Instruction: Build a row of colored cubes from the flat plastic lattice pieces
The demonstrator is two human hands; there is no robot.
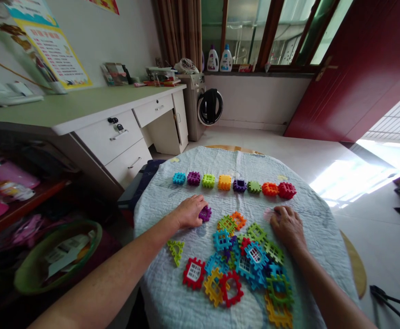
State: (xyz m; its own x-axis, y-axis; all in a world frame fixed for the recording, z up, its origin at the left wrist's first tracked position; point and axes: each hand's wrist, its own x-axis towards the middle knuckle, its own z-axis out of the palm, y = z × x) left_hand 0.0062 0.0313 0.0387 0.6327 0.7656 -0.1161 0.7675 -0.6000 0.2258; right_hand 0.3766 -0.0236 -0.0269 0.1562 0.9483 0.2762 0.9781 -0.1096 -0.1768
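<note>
On the cloth (159,205) over the table (354,265), a row of blocks (224,182) lies far, a heap of pieces (256,257) near. Left of the table stands a desk (90,103), a washing machine (193,109) beyond its far end; a door (344,82) is far right.

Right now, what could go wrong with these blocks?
The left hand with the purple piece sits close below the row of blocks, so a careless lift might knock some askew. The loose pile overlaps, so pulling one piece could drag others.
</note>
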